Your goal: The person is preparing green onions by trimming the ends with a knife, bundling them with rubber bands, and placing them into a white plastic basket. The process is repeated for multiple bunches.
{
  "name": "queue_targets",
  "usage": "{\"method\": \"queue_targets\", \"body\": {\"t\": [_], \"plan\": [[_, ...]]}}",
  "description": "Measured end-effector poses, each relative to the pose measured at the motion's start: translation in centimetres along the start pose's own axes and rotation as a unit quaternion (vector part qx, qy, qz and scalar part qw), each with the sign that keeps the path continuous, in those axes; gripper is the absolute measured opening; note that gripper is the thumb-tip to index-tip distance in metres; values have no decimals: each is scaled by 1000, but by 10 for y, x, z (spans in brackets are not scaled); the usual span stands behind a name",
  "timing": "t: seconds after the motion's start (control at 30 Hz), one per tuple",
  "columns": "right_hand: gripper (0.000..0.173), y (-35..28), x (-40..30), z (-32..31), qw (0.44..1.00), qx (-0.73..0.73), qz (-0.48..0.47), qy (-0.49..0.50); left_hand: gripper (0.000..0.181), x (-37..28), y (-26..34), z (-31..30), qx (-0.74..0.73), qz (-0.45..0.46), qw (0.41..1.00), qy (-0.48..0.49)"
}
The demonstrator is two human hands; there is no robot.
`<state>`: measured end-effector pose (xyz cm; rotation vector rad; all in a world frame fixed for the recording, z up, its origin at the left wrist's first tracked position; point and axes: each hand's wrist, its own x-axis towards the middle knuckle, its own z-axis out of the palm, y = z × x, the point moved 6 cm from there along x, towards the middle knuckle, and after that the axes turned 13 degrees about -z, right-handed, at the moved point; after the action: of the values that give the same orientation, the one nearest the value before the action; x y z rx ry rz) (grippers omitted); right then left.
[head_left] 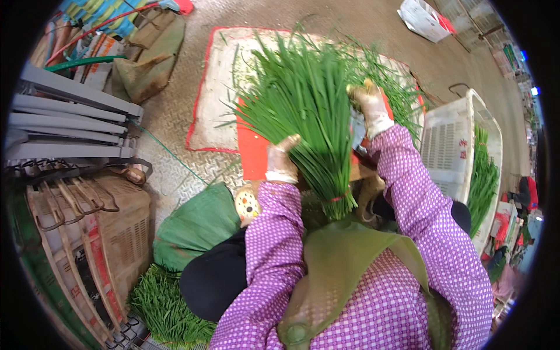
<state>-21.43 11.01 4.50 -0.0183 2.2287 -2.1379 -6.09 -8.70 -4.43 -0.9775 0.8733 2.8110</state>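
A large fanned bunch of long green leaves, probably Chinese chives (pixel 306 105), stands before me, bound near its base by a red band (pixel 340 198). My gloved left hand (pixel 282 159) is at the bunch's left side, its fingers partly hidden by the leaves. At the upper right edge of the bunch is my gloved right hand (pixel 369 103); its grip cannot be made out. A red board or sheet (pixel 253 151) lies under the leaves, above a pale mat with a red border (pixel 214 105). Loose leaves (pixel 385 74) are scattered on the mat's right part.
A white plastic crate (pixel 446 144) holding banded greens (pixel 481 175) stands at the right. Cut greens (pixel 166 302) lie at lower left, near a green sack (pixel 194 225). Stacked crates (pixel 127 236) and grey metal bars (pixel 70 124) line the left. A white bag (pixel 422 19) stands far back.
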Motion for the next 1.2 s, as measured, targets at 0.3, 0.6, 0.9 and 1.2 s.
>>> {"method": "queue_targets", "body": {"t": [0.3,0.6,0.9,1.2], "plan": [[75,-13,-45,-39,990,-52,-110,-68,40,2,-5,12,-56,-22,998,-24],[73,34,-56,25,972,-229,4,-52,35,-30,12,43,-131,-31,990,-31],[64,39,-59,17,996,-85,23,-28,38,-15,6,7,-200,-9,979,40],[47,20,-84,-90,974,-67,-97,193,51,-11,50,-36,-104,155,981,59]]}}
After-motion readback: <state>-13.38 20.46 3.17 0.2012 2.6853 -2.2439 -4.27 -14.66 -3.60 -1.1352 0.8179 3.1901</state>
